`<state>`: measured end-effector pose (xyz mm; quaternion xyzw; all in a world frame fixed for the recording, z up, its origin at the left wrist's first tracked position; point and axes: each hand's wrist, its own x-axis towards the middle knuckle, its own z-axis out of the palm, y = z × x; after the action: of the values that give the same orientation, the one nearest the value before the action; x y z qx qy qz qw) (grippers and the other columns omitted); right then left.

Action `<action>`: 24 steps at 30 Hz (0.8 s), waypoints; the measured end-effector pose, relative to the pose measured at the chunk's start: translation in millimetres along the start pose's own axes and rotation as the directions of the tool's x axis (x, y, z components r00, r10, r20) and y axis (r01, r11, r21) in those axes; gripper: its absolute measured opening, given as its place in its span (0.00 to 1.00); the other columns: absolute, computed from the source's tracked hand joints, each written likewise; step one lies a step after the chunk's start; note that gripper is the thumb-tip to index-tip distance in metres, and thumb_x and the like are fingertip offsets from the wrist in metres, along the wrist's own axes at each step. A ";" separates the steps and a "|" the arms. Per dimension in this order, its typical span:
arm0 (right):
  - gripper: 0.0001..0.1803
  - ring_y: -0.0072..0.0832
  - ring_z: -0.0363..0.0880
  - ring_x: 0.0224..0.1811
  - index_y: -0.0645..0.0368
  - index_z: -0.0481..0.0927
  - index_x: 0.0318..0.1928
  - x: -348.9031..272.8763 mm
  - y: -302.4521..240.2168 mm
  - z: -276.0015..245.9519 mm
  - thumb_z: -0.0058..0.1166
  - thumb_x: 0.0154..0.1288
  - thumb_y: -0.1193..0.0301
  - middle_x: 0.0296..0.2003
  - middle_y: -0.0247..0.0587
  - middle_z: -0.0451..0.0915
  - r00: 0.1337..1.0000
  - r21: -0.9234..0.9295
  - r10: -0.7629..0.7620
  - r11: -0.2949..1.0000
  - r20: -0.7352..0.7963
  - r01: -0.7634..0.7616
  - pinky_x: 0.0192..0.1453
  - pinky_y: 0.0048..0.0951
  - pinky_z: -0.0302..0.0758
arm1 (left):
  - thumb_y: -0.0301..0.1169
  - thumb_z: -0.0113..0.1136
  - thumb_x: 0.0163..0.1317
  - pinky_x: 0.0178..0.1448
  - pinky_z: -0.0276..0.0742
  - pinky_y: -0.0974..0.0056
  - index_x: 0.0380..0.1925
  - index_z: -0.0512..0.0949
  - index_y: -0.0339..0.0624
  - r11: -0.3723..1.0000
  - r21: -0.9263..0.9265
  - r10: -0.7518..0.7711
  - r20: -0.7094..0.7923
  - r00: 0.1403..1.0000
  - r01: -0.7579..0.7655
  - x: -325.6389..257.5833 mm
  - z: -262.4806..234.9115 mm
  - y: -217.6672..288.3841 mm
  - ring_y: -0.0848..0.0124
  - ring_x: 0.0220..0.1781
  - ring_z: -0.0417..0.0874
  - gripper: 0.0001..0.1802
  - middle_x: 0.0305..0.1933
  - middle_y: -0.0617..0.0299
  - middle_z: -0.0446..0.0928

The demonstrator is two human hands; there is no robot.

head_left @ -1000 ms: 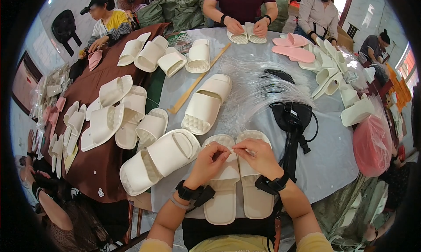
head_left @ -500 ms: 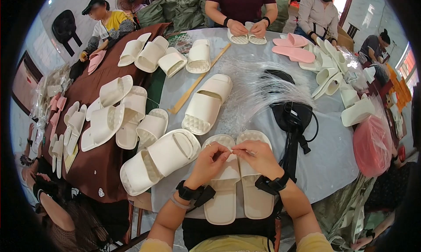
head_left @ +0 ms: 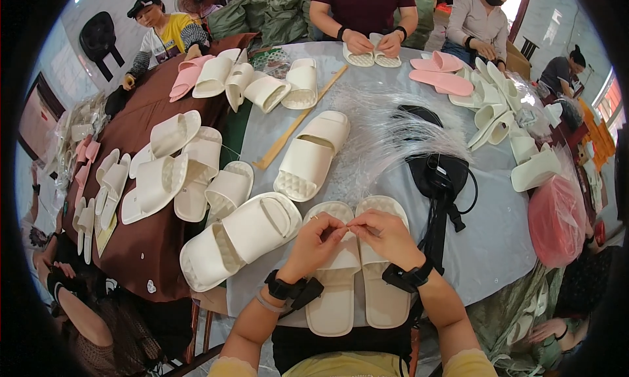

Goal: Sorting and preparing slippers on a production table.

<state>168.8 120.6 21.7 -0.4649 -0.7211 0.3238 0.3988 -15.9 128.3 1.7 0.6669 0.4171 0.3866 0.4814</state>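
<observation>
A pair of cream slippers lies side by side in front of me, the left slipper (head_left: pixel 331 298) and the right slipper (head_left: pixel 386 298) with their inner edges close together. Over their straps, my left hand (head_left: pixel 319 242) and my right hand (head_left: pixel 386 236) meet, thumbs and forefingers pinched tip to tip above the gap. Whatever sits between the fingertips is too small to make out. Just beyond lies a bundle of clear plastic strands (head_left: pixel 373 144), spread across the table. Left of my hands, a large cream slipper (head_left: pixel 246 236) rests at a slant, with another cream slipper (head_left: pixel 312 155) behind it.
A wooden stick (head_left: pixel 301 118) and a black bag with straps (head_left: pixel 432 160) lie on the grey-covered table (head_left: pixel 498 239). More cream slippers (head_left: pixel 157 187) are piled on the brown cloth at left. Pink slippers (head_left: pixel 441 82) and a pink plastic bag (head_left: pixel 557 219) are at right. Co-workers sit around.
My hands stay pinched together in nearly the same place. At the far left, a co-worker's pink slippers have moved right, beside the cream ones, and some cream slippers there have shifted.
</observation>
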 end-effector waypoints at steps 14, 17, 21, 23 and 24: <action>0.07 0.33 0.76 0.28 0.60 0.79 0.33 0.8 -6.3 -2.8 0.59 0.55 0.71 0.29 0.40 0.78 0.998 0.031 0.066 0.997 -0.016 -0.065 0.33 0.28 0.73 | 0.25 0.56 0.59 0.32 0.66 0.75 0.32 0.75 0.36 0.999 -0.038 -0.023 -0.008 1.000 0.022 0.0 0.7 1.2 0.83 0.29 0.69 0.04 0.29 0.69 0.70; 0.06 0.34 0.76 0.28 0.59 0.78 0.33 0.1 -3.3 -1.3 0.58 0.55 0.71 0.28 0.40 0.77 1.000 0.005 0.012 1.000 -0.016 -0.012 0.32 0.29 0.71 | 0.26 0.56 0.59 0.33 0.66 0.75 0.32 0.75 0.36 1.000 -0.026 -0.006 -0.010 1.000 0.006 -0.3 0.8 1.1 0.82 0.29 0.69 0.04 0.30 0.68 0.70; 0.06 0.36 0.75 0.27 0.59 0.74 0.33 -1.1 -1.4 1.2 0.55 0.56 0.72 0.27 0.40 0.76 0.994 -0.118 -0.108 0.987 0.012 0.109 0.32 0.32 0.69 | 0.27 0.57 0.59 0.33 0.66 0.75 0.32 0.76 0.36 1.000 0.020 0.000 0.011 1.000 0.000 -0.7 -0.1 3.9 0.81 0.29 0.70 0.05 0.30 0.68 0.71; 0.06 0.37 0.75 0.27 0.60 0.73 0.33 -2.1 -1.5 1.7 0.54 0.57 0.72 0.27 0.40 0.75 0.990 -0.166 -0.143 0.976 0.021 0.144 0.33 0.33 0.68 | 0.27 0.57 0.59 0.34 0.67 0.75 0.33 0.76 0.36 1.000 0.020 -0.007 0.017 1.000 0.007 -0.9 0.4 4.0 0.81 0.30 0.70 0.05 0.31 0.67 0.71; 0.06 0.37 0.75 0.28 0.60 0.72 0.33 -2.8 -0.5 2.2 0.53 0.57 0.72 0.27 0.40 0.76 0.993 -0.133 -0.114 0.984 0.015 0.115 0.34 0.34 0.69 | 0.27 0.57 0.59 0.34 0.67 0.75 0.33 0.76 0.36 1.000 -0.006 -0.006 0.011 1.000 0.006 -0.6 1.3 3.8 0.81 0.30 0.71 0.05 0.31 0.67 0.71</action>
<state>167.4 117.7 20.3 -0.4470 -0.7682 0.2530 0.3821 -14.3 126.6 5.1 0.6663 0.4154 0.3828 0.4868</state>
